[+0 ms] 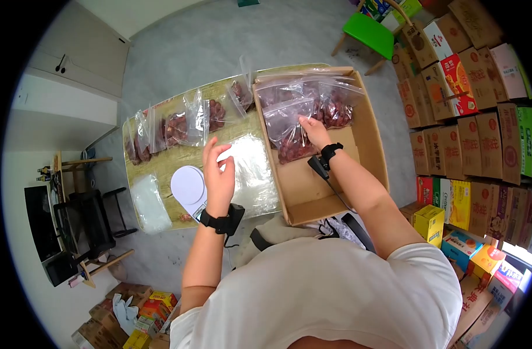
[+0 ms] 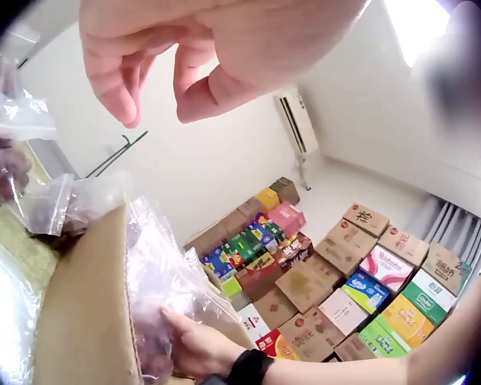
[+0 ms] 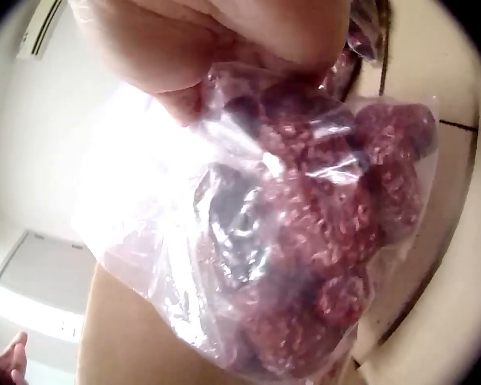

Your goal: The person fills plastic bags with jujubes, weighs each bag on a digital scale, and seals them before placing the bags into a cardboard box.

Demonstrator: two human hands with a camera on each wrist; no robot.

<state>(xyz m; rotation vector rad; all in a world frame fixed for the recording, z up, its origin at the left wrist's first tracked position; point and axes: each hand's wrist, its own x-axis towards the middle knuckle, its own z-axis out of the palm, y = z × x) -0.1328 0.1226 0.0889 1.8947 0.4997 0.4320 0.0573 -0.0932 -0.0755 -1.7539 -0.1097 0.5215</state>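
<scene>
My right hand (image 1: pixel 313 130) pinches a bag (image 1: pixel 289 129) of red fruit inside the box (image 1: pixel 370 134); my left hand (image 1: pixel 218 171) hovers loosely curled, holding nothing. Several bags are boxed already — about six more (image 1: pixel 178 123) wait on the table (image 1: pixel 161 168), I'd judge.

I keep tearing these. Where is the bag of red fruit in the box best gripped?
Grip the bag of red fruit by its empty upper part, from above, as the right hand does. The fruit sags at the bottom; the top is flat, slack film.
</scene>
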